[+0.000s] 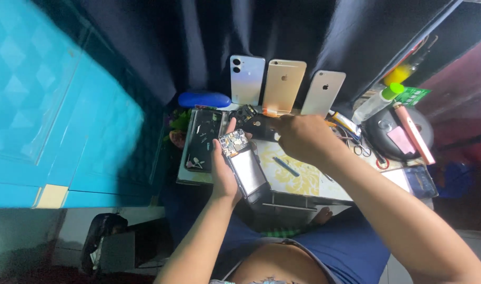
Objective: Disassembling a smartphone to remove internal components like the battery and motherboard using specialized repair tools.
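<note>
My left hand (222, 171) grips an opened phone (244, 165) with its back cover off, circuit board at the top and a pale grey battery area facing me. My right hand (303, 138) reaches forward past the phone's top, fingers closed on a small orange tool (271, 112) near a black phone part (251, 121) on the table. A blue-handled tool (286, 166) lies on the yellow patterned mat (298, 181) below my right hand.
Three phones lean against the dark curtain: light blue (246, 80), gold (284, 84), silver (323, 93). A dark tray (203, 139) holds small parts. A blue case (204, 99), a green-capped bottle (378, 101), scissors (362, 150) and a round black object (398, 134) lie around. A turquoise door (51, 105) stands left.
</note>
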